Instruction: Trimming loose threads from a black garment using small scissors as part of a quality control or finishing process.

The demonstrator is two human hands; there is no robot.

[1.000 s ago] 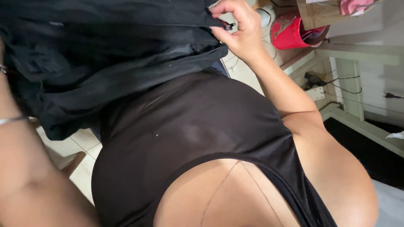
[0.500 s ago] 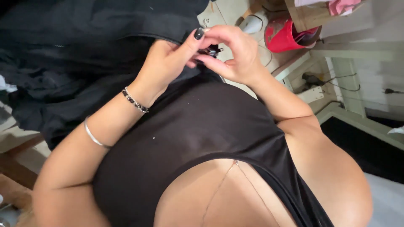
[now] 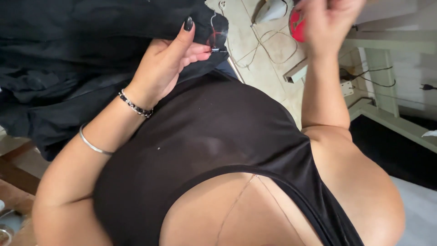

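My left hand (image 3: 168,64) pinches an edge of a black garment (image 3: 68,54) against my chest, thumb on top with a dark-painted nail. Beside its fingertips a bit of red thread (image 3: 215,38) and a small dark metal piece show on the cloth. That wrist carries a beaded bracelet and a silver bangle. My right hand (image 3: 330,18) is lifted to the upper right, apart from the garment and blurred. Whether it holds anything is unclear. The garment spreads over the upper left, and my black top fills the middle.
On the tiled floor lie a red object (image 3: 296,28), partly behind my right hand, a white appliance (image 3: 271,11) with loose cords, and a power strip (image 3: 346,86). A white table frame (image 3: 391,45) stands at right; a wooden surface edge (image 3: 13,177) is at lower left.
Both hands met at the garment's edge half a second ago. Since then my right hand has swung up and to the right, while my left hand stays gripping the cloth.
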